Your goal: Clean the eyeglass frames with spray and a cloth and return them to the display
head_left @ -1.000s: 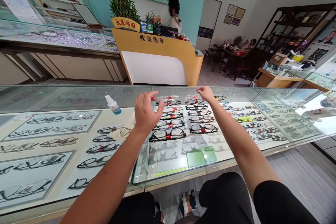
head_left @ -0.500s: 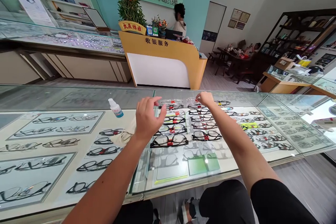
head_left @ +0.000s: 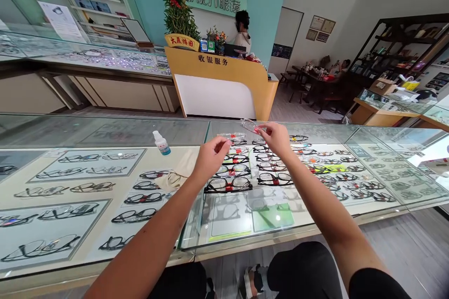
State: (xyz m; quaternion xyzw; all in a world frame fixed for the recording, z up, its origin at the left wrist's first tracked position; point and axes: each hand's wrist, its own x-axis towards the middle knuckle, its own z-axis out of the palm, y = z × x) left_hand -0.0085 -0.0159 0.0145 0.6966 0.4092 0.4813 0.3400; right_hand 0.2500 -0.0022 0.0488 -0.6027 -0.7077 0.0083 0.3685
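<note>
1. Clear glasses [head_left: 248,124]: up in the right hand [head_left: 277,139], over the far end of the frame rows on the glass counter [head_left: 315,227].
2. Right hand: thumb and fingers closed in a pinch at the frame's red tag [head_left: 257,130]. The hand covers part of the grip, so exact contact can't be told.
3. Long axis: visible part runs slantwise, from the pinch out to the left and away from the wearer. Free end sits between the hands, beyond the left one.
4. Left hand [head_left: 209,156]: fingers bent, thumb and forefinger tips close together. No hold visible; can't tell if the tips touch each other or a frame below.
5. Nearer hand: right, in contact. Left is apart from the clear glasses, left of them and closer to the wearer.
6. Around the left hand: black glasses [head_left: 229,184] on its near side, cloth [head_left: 171,180] and spray bottle [head_left: 162,143] off to its left.
</note>
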